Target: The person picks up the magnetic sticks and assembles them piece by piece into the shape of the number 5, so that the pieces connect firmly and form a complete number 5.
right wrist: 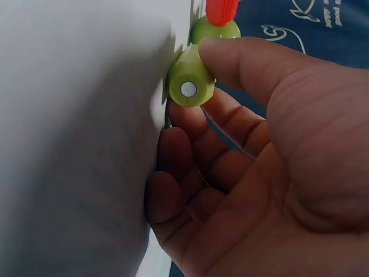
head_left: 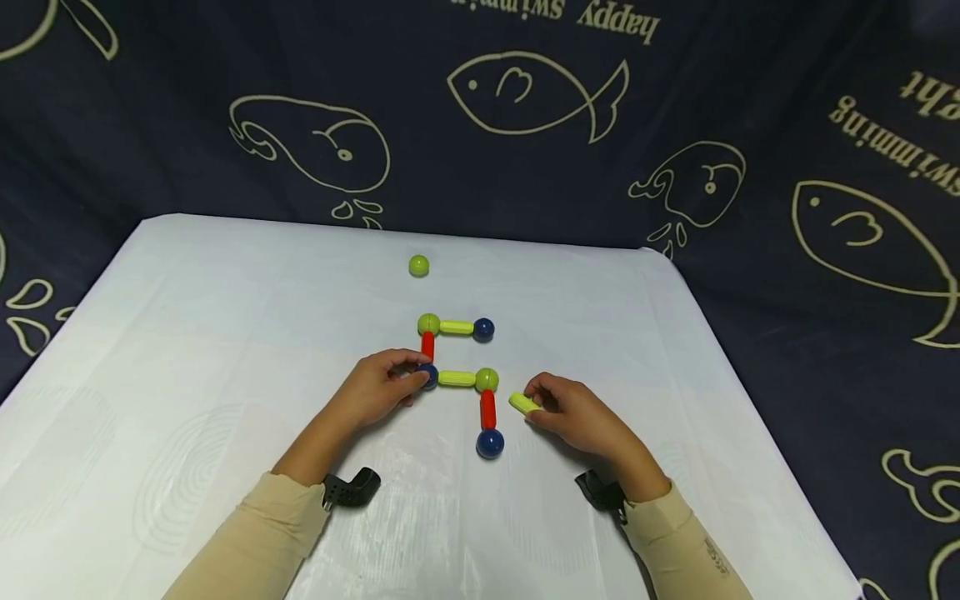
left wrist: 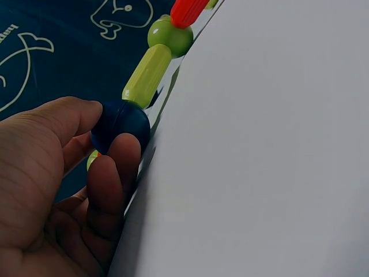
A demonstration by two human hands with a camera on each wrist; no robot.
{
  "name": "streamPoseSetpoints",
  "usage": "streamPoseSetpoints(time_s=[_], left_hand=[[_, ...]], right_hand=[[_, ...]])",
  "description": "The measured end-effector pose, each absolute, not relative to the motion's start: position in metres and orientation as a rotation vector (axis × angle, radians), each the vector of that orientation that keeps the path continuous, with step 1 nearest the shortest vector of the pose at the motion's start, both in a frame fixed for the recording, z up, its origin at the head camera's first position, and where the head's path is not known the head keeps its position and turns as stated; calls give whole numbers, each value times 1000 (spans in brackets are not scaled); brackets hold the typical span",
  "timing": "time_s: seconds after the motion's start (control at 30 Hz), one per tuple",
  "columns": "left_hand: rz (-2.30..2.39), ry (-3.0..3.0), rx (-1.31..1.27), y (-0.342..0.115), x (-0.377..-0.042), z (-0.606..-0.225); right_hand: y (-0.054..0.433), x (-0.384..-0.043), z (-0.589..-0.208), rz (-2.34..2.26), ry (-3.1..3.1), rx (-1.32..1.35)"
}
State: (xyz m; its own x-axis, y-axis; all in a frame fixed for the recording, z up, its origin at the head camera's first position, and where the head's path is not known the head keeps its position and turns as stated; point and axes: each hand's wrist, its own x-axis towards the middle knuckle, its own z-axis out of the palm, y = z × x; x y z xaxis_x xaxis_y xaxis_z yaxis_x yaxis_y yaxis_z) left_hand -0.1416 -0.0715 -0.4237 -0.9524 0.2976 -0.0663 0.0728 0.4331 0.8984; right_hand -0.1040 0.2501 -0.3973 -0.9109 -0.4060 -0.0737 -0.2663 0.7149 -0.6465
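Observation:
A linked chain of balls and rods lies on the table. My left hand (head_left: 382,387) pinches a dark blue ball (left wrist: 119,128) at the chain's left side, where a red rod (head_left: 427,346) and a yellow-green rod (head_left: 457,378) meet. That rod runs to a green ball (head_left: 487,380), from which another red rod (head_left: 488,409) leads down to a blue ball (head_left: 491,443). Right of the chain, my right hand (head_left: 573,412) holds a loose yellow-green magnetic rod (right wrist: 191,81) between thumb and fingers. A silvery disc shows in its end in the right wrist view.
At the chain's far end a green ball (head_left: 429,324), a yellow-green rod (head_left: 457,327) and a blue ball (head_left: 483,330) are joined. A separate green ball (head_left: 418,266) lies beyond them. Dark patterned cloth (head_left: 525,183) hangs behind the white table (head_left: 225,333).

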Motion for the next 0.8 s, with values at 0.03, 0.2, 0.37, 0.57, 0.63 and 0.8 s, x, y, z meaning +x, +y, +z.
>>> streamPoseSetpoints(time_s=[0.03,0.2,0.37,0.57,0.63,0.8], left_hand=[[1533,2469,325,-71,-142,-424],[1542,2466,332,-71,-142,-424],[1554,2461,337,-71,-141,-425],[1567,2457,346,-71,-140,-425],[1565,2457,350,-71,-141,-424],[1562,2461,343,-72,-141,-425]], right_hand=[[250,-104,-397,-970,2709,-537],[251,-104,-397,-978,2696,-530],[249,-104,-394,-1012,2679,-538],[244,-102,-385,-1026,2691,-528],[242,-102,-380,-1027,2698,-536],[232,-102,-366,-1036,2693,-600]])
